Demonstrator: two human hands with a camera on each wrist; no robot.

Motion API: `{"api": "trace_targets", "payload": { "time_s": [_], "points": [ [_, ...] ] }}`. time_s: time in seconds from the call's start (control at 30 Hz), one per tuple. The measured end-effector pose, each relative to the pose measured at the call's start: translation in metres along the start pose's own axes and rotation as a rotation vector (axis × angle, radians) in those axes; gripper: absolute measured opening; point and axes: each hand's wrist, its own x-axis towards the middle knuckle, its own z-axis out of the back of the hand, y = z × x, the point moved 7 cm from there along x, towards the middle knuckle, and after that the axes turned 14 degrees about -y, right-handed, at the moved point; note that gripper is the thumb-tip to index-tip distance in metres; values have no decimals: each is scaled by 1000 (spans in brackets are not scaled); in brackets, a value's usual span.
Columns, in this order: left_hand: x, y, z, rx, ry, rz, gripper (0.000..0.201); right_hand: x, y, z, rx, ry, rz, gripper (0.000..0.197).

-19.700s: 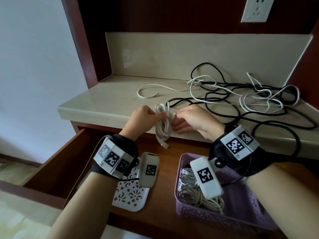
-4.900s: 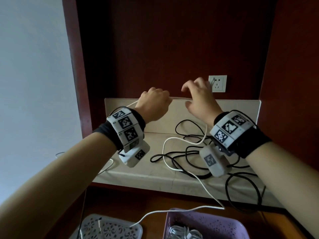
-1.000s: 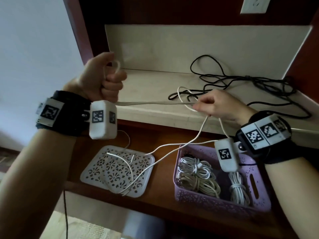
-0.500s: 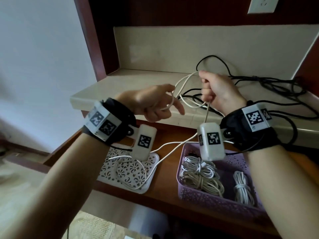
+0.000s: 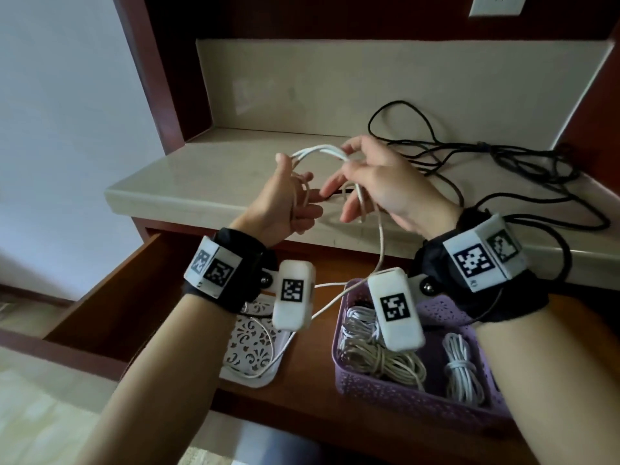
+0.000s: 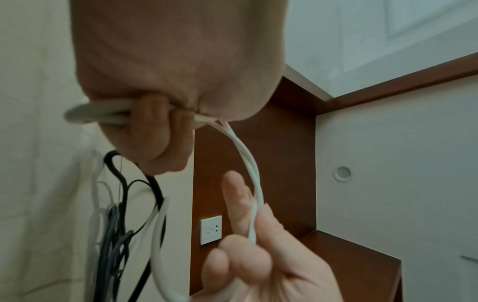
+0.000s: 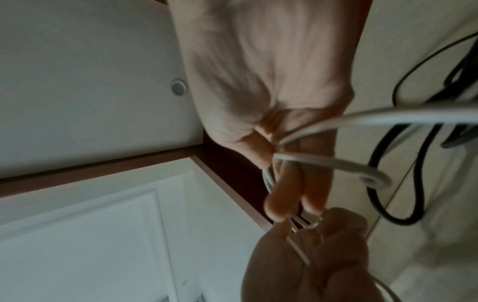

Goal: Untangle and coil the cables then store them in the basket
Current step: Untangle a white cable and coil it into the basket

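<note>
Since half a second ago both hands have risen a little above the counter edge, and the white cable's strands now arch between them instead of hanging from the right hand alone. Left hand (image 5: 285,199) has its fingers curled round several turns of the white cable (image 5: 318,151), with a short loop sticking out past the knuckles in the left wrist view. Right hand (image 5: 385,186) pinches the same strands between thumb and fingers at the top of the arch; its other fingers hang loosely extended. From that pinch the cable drops past the right palm, runs down across the drawer (image 5: 134,297) and ends in a loose curl on the white tray (image 5: 250,350), which lies in the drawer left of the basket (image 5: 402,397). Two coiled bundles already lie in the purple basket: a greyish coil (image 5: 379,357) on the left and a smaller white coil (image 5: 464,374) on the right. Behind the hands, a black cable (image 5: 503,162) still sprawls tangled over the beige counter (image 5: 218,169), one loop hanging over its front edge at the right. A white wall socket (image 5: 493,5) sits on the dark wood panel above. Both wrists wear black bands with white blocks printed with black-and-white square markers; no readable lettering or brand shows anywhere.
</note>
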Motion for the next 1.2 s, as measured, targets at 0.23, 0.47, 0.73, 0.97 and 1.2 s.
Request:
{"api": "trace_targets", "payload": {
  "time_s": [0.23,0.47,0.73,0.97,1.2],
  "points": [
    [3,-13,15,-447,-29,-55,53,-2,-10,-16,-211,42,43,18],
    [4,-4,22,-494,-128,-59,50,-4,-17,-27,-388,86,125,20],
    [-2,-8,16,-553,-130,-130,42,-8,-32,-33,-424,208,116,24],
    [-11,-37,14,-1016,101,23,49,-3,-31,-21,-568,239,209,23],
    [-53,-103,-6,-969,564,65,54,5,-11,4,-447,71,327,19]
  ]
}}
